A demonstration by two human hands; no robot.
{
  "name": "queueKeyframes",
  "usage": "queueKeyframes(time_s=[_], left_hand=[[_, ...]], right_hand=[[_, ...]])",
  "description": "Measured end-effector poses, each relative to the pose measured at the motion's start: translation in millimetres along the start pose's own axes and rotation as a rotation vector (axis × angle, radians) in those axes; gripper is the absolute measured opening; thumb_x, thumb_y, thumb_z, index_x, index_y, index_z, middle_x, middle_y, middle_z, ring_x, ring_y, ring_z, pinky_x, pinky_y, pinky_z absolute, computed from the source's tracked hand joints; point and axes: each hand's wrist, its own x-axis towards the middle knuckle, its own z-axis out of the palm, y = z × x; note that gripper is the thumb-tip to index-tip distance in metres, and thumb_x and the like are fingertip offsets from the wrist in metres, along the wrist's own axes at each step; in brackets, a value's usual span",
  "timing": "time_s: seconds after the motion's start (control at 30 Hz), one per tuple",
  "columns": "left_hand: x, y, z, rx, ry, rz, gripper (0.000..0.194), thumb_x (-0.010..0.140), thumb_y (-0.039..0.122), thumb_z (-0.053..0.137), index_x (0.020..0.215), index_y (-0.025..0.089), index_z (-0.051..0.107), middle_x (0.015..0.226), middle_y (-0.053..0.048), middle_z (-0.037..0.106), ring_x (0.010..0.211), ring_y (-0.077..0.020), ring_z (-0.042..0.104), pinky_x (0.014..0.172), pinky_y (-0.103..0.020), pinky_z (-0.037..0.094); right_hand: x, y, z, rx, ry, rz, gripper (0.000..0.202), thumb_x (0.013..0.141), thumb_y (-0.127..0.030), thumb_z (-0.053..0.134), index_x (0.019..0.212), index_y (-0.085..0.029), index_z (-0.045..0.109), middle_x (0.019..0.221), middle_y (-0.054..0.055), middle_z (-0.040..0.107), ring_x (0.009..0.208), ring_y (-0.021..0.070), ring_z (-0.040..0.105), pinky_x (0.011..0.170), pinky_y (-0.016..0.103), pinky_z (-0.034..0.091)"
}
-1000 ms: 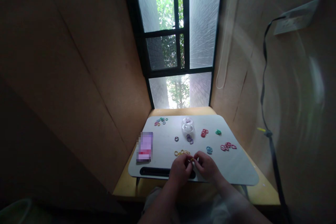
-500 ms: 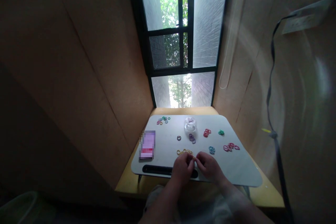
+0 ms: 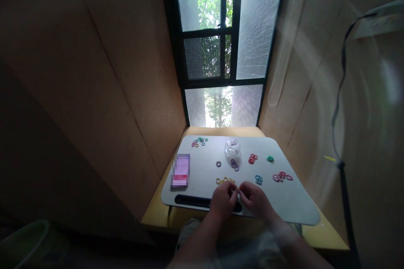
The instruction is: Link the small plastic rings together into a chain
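Observation:
My left hand and my right hand meet fingertip to fingertip over the front of a white lap table. Both are closed in a pinch around a tiny yellowish piece between them, seemingly a yellow ring. Just behind my left hand lie several yellow rings. Blue rings sit beyond my right hand, with pink-red rings further right. Purple rings lie in front of a clear round jar, and a single dark ring is left of them.
A phone lies at the left. Red rings, green rings and mixed-colour rings are further back. A black slot runs along the front edge. A dark cable hangs at the right.
The whole view has shifted slightly, so the table and hands appear a little further right. Both hands keep their pinch at the same place on the table.

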Motion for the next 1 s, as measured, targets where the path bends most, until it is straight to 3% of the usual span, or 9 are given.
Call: queueKeyframes(time_s=[1.0], left_hand=[[6.7,-3.4,-5.2,-0.033,-0.09,-0.037,0.014,0.085,0.03,0.053,0.086,0.021,0.064,0.08,-0.003,0.068,0.074,-0.0173,0.06,0.068,-0.029,0.042]], right_hand=[[5.3,-4.9,2.8,-0.071,-0.023,0.111,0.018,0.086,-0.031,0.046,0.072,-0.022,0.054,0.068,0.001,0.061,0.062,0.0167,0.055,0.06,0.027,0.041]])
